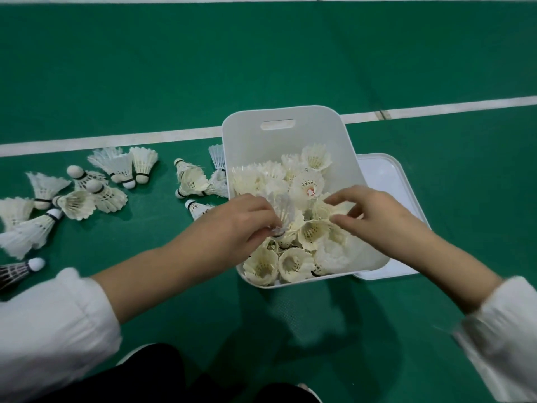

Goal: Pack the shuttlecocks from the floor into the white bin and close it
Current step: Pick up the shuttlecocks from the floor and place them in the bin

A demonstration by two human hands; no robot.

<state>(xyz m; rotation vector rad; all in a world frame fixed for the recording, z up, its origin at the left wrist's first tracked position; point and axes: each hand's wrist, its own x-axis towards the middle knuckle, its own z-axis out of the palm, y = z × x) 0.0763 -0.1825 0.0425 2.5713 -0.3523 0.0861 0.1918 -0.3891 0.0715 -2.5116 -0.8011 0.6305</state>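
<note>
A white bin [286, 123] stands open on the green floor, holding several white feather shuttlecocks [293, 261]. My left hand [238, 221] is over the bin's left side and pinches a white shuttlecock [283, 207] by its cork end, feathers pointing up. Above the bin's right side my right hand [374, 212] hovers with fingers loosely curled over the pile; whether it grips anything is unclear. Several more shuttlecocks [78, 203] lie scattered on the floor to the left, and a few [191, 183] sit close to the bin's left wall.
The bin's white lid [386, 173] lies flat on the floor, partly under the bin's right side. A dark shuttlecock [17, 271] lies at the far left edge. White court lines [436, 110] cross the floor behind the bin. My knees fill the bottom edge.
</note>
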